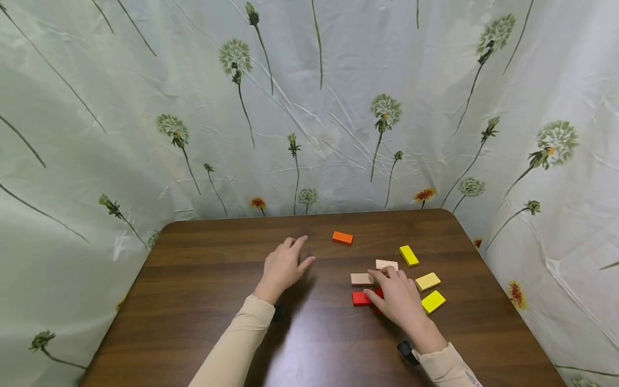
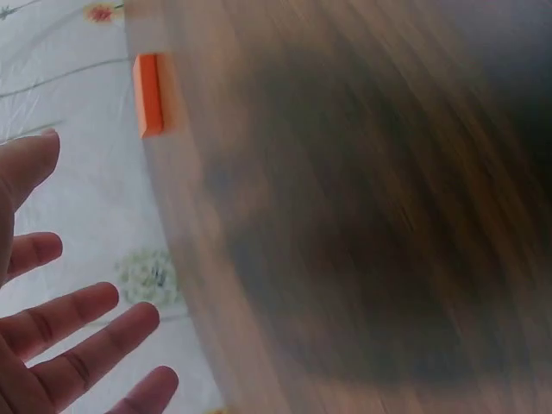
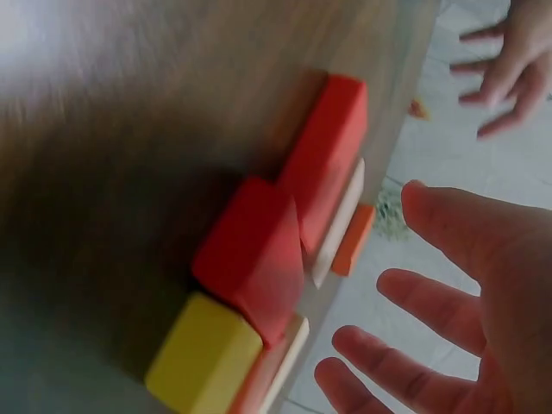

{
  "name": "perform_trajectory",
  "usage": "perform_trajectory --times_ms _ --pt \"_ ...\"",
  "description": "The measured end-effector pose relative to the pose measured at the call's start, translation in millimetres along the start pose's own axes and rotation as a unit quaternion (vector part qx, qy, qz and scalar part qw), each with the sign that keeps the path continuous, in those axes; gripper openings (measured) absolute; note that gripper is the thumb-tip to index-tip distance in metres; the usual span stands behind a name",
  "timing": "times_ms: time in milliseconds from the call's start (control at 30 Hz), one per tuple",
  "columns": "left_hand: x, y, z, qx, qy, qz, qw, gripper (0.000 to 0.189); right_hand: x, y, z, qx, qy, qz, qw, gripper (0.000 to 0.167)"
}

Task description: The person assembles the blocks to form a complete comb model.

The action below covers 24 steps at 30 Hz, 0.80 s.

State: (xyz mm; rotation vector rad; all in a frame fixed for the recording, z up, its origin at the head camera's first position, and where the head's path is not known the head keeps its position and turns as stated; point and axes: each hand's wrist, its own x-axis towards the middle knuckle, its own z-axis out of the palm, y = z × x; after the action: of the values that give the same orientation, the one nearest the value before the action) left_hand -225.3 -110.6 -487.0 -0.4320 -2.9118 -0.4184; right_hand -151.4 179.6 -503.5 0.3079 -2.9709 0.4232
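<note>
The brown wood-grained desk (image 1: 193,301) carries red rectangular, seemingly wooden blocks (image 1: 360,299) beside the right hand (image 1: 398,298), since both it and the left hand (image 1: 282,267) spread loosely, gripping nothing.

Exact room type can't be told; wood-grain tabletop (image 1: 329,333) is surrounded on three sides by dandelion-print sheeting (image 1: 338,70).

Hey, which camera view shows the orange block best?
The left wrist view: the orange block shows largest there, with nothing in front. The head view shows it whole but small; the right wrist view, partly behind a pale block.
</note>
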Motion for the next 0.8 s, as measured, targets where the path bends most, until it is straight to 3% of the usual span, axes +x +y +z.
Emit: perform_trajectory --times_ms 133,433,600,800 --pt "14.9 11.2 9.9 -0.003 -0.015 0.019 0.9997 0.06 -4.3 -5 7 0.003 0.017 -0.008 0.9998 0.047" --pt "38.3 31.8 26.9 0.001 -0.041 0.047 0.998 0.052 -10.4 -12 15 0.006 0.013 -0.009 0.9999 0.037" --pt "47.6 39.4 35.7 0.018 -0.062 0.05 0.9966 0.052 -10.8 -11 17 0.007 0.015 -0.005 0.9998 0.038" --pt "54.3 47.5 43.1 0.004 -0.094 0.035 0.995 0.052 -11.5 -10 17 0.011 0.018 -0.005 0.9998 0.039"
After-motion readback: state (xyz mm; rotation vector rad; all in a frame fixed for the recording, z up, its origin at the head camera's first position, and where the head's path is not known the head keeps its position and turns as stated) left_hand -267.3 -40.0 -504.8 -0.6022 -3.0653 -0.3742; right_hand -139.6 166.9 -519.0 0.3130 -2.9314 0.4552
